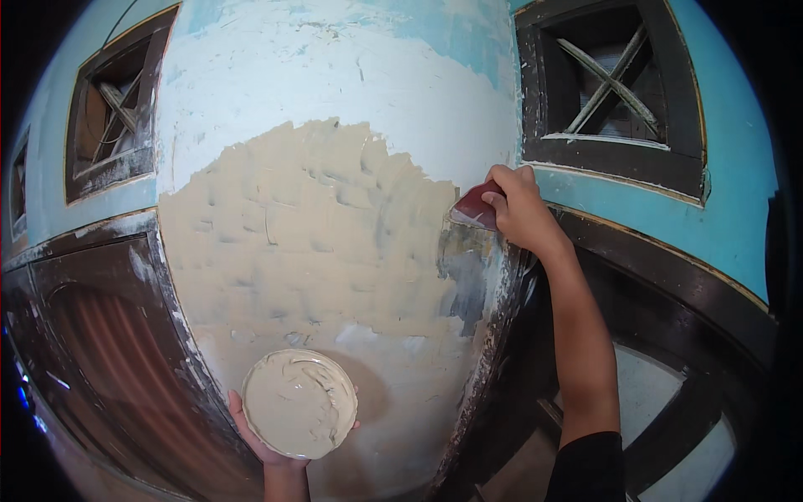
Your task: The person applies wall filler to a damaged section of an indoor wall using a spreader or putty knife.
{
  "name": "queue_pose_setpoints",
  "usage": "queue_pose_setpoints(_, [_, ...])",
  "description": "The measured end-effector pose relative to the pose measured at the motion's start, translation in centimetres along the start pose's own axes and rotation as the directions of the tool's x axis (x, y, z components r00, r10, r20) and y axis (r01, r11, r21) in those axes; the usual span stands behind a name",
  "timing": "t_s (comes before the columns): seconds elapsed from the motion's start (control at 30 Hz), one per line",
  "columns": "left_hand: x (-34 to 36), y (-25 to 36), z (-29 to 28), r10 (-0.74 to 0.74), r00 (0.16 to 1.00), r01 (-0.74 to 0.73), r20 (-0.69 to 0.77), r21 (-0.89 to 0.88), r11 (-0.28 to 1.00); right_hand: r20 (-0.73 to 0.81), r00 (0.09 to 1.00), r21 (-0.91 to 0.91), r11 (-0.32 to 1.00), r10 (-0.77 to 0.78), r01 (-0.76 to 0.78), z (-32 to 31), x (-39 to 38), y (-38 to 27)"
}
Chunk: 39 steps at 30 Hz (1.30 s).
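Note:
My left hand is wrapped round a round tub of beige putty, its open top facing me. Thumb and fingertips show at the tub's sides; the rest of the hand is behind it. At the wall's right edge, my right hand grips a dark red putty scraper with pale putty smeared along its lower edge. The scraper touches the wall beside the wet beige putty layer. Just below it lies a bare grey patch. Above the layer the wall is white with bluish traces.
A dark wooden door stands to the left, and a dark frame with pale panels to the right. Windows with crossed bars, one at left and one at right, sit in turquoise walls. A worn edge runs down beside the grey patch.

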<state>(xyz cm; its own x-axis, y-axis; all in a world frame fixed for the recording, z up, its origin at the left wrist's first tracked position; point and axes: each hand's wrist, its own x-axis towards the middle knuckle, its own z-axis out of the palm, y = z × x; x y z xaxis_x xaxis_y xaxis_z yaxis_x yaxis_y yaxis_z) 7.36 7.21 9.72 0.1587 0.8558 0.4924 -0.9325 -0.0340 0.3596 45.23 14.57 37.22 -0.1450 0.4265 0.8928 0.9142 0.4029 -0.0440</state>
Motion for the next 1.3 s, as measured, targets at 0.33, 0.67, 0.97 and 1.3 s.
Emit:
queue_pose_setpoints(0.33, [-0.5, 1.8, -0.6, 0.002, 1.0, -0.002, -0.002, 0.039, 0.999, 0.036, 0.999, 0.152, 0.988, 0.002, -0.007, -0.1, 0.9, 0.2])
queue_pose_setpoints(0.67, [-2.1, 2.2, -1.1, 0.02, 1.0, -0.019, -0.012, 0.068, 0.997, -0.024, 0.998, 0.115, 0.991, -0.063, 0.065, 0.7, 1.0, -0.5])
queue_pose_setpoints(0.97, [-3.1, 2.8, 0.1, 0.023, 0.999, -0.021, -0.035, 0.075, 0.997, -0.168, 0.972, 0.028, 0.985, -0.166, 0.173, 1.9, 3.3, 2.1])
queue_pose_setpoints(1.3, [-3.8, 3.3, -0.2, 0.088, 0.994, -0.079, -0.07, 0.125, 0.989, -0.285, 0.952, 0.067, 0.988, -0.115, 0.139, 2.8, 3.2, 0.7])
